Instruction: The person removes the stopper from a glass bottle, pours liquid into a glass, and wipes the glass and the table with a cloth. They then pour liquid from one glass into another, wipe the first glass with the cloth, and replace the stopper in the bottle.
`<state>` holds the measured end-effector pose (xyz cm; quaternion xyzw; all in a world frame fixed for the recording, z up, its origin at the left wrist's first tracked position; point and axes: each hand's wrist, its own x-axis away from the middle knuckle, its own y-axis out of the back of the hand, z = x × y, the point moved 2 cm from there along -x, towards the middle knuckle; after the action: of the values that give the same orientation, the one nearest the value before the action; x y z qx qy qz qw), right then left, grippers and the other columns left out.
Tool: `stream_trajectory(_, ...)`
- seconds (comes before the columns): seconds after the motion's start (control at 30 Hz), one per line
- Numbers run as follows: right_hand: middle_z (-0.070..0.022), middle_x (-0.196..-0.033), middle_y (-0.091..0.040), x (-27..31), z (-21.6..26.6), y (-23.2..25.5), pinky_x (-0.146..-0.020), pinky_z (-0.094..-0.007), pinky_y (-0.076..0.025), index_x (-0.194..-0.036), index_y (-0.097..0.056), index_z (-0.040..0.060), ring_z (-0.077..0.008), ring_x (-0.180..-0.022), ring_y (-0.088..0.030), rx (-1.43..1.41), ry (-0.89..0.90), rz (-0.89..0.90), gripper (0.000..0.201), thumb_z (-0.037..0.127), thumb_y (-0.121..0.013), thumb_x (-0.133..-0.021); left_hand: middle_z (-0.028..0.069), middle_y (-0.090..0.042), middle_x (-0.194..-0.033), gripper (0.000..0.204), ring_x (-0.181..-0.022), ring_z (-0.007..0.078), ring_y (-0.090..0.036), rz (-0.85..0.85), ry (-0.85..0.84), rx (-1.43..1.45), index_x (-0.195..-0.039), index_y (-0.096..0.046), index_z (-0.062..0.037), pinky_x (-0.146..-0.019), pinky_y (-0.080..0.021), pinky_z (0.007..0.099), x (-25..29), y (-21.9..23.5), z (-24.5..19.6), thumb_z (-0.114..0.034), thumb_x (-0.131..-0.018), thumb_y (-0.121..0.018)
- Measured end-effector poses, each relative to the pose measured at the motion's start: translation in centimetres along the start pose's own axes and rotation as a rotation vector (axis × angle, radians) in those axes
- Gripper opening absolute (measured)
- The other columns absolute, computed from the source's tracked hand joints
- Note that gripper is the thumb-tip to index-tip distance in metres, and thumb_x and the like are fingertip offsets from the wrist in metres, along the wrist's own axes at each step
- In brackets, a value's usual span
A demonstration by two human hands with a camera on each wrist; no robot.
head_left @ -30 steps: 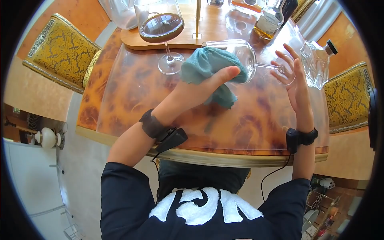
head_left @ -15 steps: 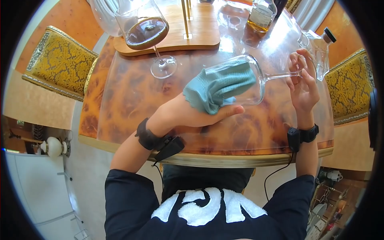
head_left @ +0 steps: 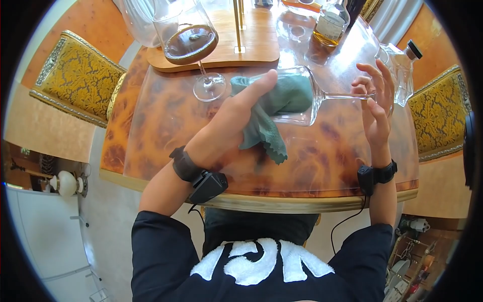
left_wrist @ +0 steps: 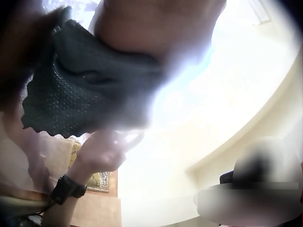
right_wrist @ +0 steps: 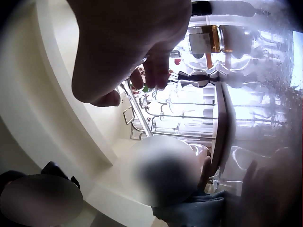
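Note:
An empty stemmed wine glass (head_left: 314, 110) lies sideways in the air over the table, its mouth toward my left hand (head_left: 229, 118). A teal cloth (head_left: 266, 136) is stuffed into the bowl, and a scalloped corner hangs out below the wrist. My left thumb lies along the outside of the bowl, while the other fingers are hidden in the cloth. My right hand (head_left: 376, 110) holds the foot end of the stem between thumb and fingers. The left wrist view shows the cloth (left_wrist: 66, 90) close up; in the right wrist view the stem (right_wrist: 137, 111) runs from the fingers.
A stemmed glass of dark drink (head_left: 191, 45) stands at the back left, before a wooden board (head_left: 264, 38) with brass rods. Behind my right hand are a bottle of amber liquid (head_left: 330, 25) and a clear decanter (head_left: 402, 75) with a black stopper.
My left hand has rolled over, bringing its thumb from below the bowl to the top, and the cloth's loose end now hangs down. The right fingers have shifted about the foot.

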<state>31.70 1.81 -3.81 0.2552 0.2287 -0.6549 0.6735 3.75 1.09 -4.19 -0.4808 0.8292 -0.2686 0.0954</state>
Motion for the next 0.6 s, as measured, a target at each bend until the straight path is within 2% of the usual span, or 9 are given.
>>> stream_trajectory(0.07,-0.0203,-0.136,-0.049,0.0,0.3,-0.6,-0.081,-0.0321,-0.052,-0.148,-0.037,0.008,-0.0211,-0.1,-0.056,-0.007,-0.053,0.015,0.067,0.03,-0.054,-0.086,0.011,-0.069,-0.104,0.054,-0.08,0.0158,-0.07,-0.084,-0.072,-0.074,-0.124,-0.061,0.0008,-0.06,-0.057,0.0296,-0.2,0.3,0.1,-0.046,-0.098,-0.058)
stream_trajectory(0.13,-0.021,-0.14,-0.048,-0.2,0.0,-0.7,-0.084,-0.0328,-0.052,-0.148,-0.036,0.0088,-0.0224,-0.103,-0.056,-0.015,-0.104,0.031,0.066,0.035,-0.054,-0.09,0.0098,-0.069,-0.103,0.055,-0.077,0.0143,-0.069,-0.083,-0.061,-0.149,-0.126,-0.06,-0.0004,-0.059,-0.056,0.0282,-0.1,0.5,0.0,-0.047,-0.097,-0.059)
stream_trajectory(0.2,-0.0196,-0.141,-0.047,0.1,-0.5,0.0,-0.084,-0.03,-0.05,-0.149,-0.035,0.0086,-0.0187,-0.1,-0.056,-0.254,-0.186,0.017,0.067,0.045,-0.05,-0.096,0.0085,-0.068,-0.101,0.057,-0.074,0.0127,-0.068,-0.086,-0.035,-0.219,-0.129,-0.059,-0.0015,-0.059,-0.055,0.0268,0.4,0.4,-0.1,-0.048,-0.096,-0.059)
stream_trajectory(0.23,-0.0196,-0.141,-0.047,0.2,-0.5,0.1,-0.084,-0.03,-0.05,-0.149,-0.035,0.0086,-0.0187,-0.1,-0.056,-0.255,-0.191,0.019,0.067,0.045,-0.05,-0.096,0.0073,-0.068,-0.101,0.059,-0.074,0.012,-0.068,-0.031,-0.038,-0.294,-0.131,-0.058,-0.0036,-0.06,-0.054,0.0266,0.9,-0.4,-0.7,-0.051,-0.096,-0.059)
stream_trajectory(0.27,-0.0179,-0.138,-0.049,0.2,-0.4,0.3,-0.082,-0.0276,-0.049,-0.149,-0.035,0.0076,-0.0161,-0.096,-0.054,-0.237,-0.177,0.009,0.067,0.047,-0.049,-0.097,0.0061,-0.068,-0.101,0.061,-0.073,0.0113,-0.067,0.025,-0.042,-0.368,-0.134,-0.057,-0.0057,-0.061,-0.053,0.0263,1.1,-0.9,-1.0,-0.054,-0.096,-0.058)
stream_trajectory(0.4,-0.0123,-0.125,-0.054,0.2,-0.3,0.7,-0.073,-0.0224,-0.044,-0.147,-0.036,0.0039,-0.0102,-0.085,-0.048,-0.188,-0.163,-0.052,0.067,0.049,-0.048,-0.097,0.005,-0.068,-0.106,0.062,-0.075,0.011,-0.067,-0.004,0.055,-0.644,-0.136,-0.056,-0.0086,-0.065,-0.054,0.0271,0.5,-0.1,-0.1,-0.057,-0.097,-0.055)
stream_trajectory(0.5,-0.0103,-0.117,-0.054,0.3,-0.6,0.9,-0.071,-0.0223,-0.043,-0.146,-0.038,0.0024,-0.0101,-0.082,-0.046,-0.212,-0.153,-0.041,0.068,0.049,-0.049,-0.097,0.0054,-0.069,-0.108,0.06,-0.082,0.0109,-0.067,0.194,-0.002,-0.649,-0.135,-0.056,-0.0068,-0.07,-0.055,0.0268,0.9,-1.2,-0.2,-0.054,-0.098,-0.055)
stream_trajectory(0.53,-0.0103,-0.117,-0.054,0.3,-0.6,1.0,-0.071,-0.0223,-0.043,-0.146,-0.038,0.0024,-0.0101,-0.082,-0.046,-0.211,-0.152,-0.041,0.068,0.049,-0.049,-0.097,0.0054,-0.069,-0.108,0.06,-0.082,0.0109,-0.067,0.195,-0.003,-0.648,-0.135,-0.056,-0.0068,-0.07,-0.055,0.0268,0.9,-1.1,-0.2,-0.054,-0.098,-0.055)
stream_trajectory(0.6,-0.0103,-0.117,-0.054,0.3,-0.7,1.3,-0.071,-0.0231,-0.043,-0.143,-0.04,0.0026,-0.0101,-0.083,-0.047,-0.255,-0.168,-0.045,0.063,0.046,-0.048,-0.098,0.0063,-0.069,-0.11,0.055,-0.084,0.0115,-0.069,0.28,0.009,-0.611,-0.135,-0.056,-0.0072,-0.064,-0.056,0.0258,0.9,-1.1,-0.3,-0.048,-0.098,-0.058)
